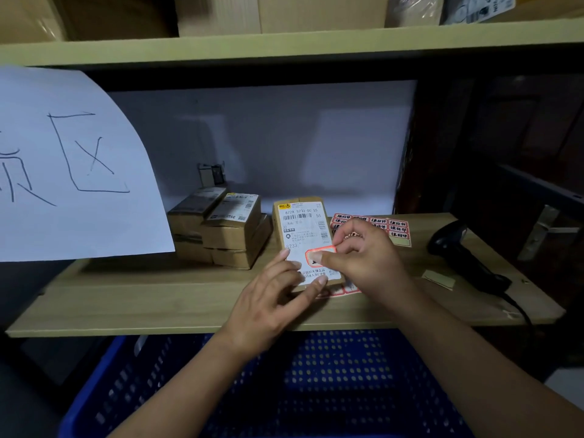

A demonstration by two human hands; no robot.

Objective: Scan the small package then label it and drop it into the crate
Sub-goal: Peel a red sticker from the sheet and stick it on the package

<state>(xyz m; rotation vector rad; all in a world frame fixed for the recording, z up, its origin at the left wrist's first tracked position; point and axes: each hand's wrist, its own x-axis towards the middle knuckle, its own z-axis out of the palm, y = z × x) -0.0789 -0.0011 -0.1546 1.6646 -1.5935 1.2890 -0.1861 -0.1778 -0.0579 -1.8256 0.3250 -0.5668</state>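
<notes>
A small brown package [304, 227] with a white shipping label lies on the wooden shelf [158, 295]. My left hand [271, 301] steadies its lower left edge, with fingers on the side and bottom. My right hand [363, 254] presses a red-bordered sticker [320, 252] onto the lower part of the shipping label, thumb on top of it. A sheet of the same red stickers [385, 227] lies just right of the package, partly under my right hand. The blue perforated crate [331, 384] sits below the shelf's front edge.
A stack of several similar brown packages [221, 229] stands left of the small package. A black handheld scanner [464, 254] with its cable lies at the shelf's right end. A white paper sign [69, 165] hangs at the left. Cardboard boxes fill the upper shelf.
</notes>
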